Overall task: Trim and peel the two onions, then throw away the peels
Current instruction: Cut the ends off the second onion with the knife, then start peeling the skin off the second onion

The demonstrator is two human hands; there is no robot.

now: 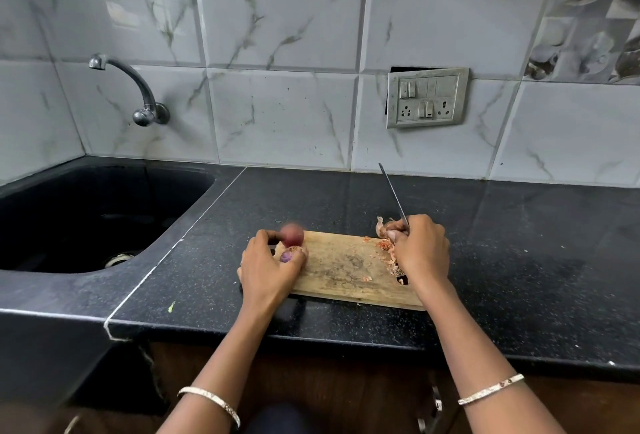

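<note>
Two onions sit at the left end of the board (343, 271), which lies near the front edge of the counter (485, 243). The purple onion (286, 256) looks fully peeled and is cupped under the curled fingers of the left hand (268, 267), most likely to keep it from rolling off. The red onion (292, 233) is just beyond it at the board's far left corner, blurred, beside the index fingertip; whether the finger touches it I cannot tell. The right hand (420, 250) is closed round the handle of the knife (393, 193), whose blade points up and away toward the wall, probably so the edge stays clear while the same fingers press down on the peels (384, 246). Those peels are heaped at the board's right end, with a few flakes scattered across the wood and one piece just off its far right corner. Keeping onions left and scraps right seems meant to make gathering easy. Trimming and peeling look about done; throwing the peels away is not yet done. To the left is the sink (86, 212).
</note>
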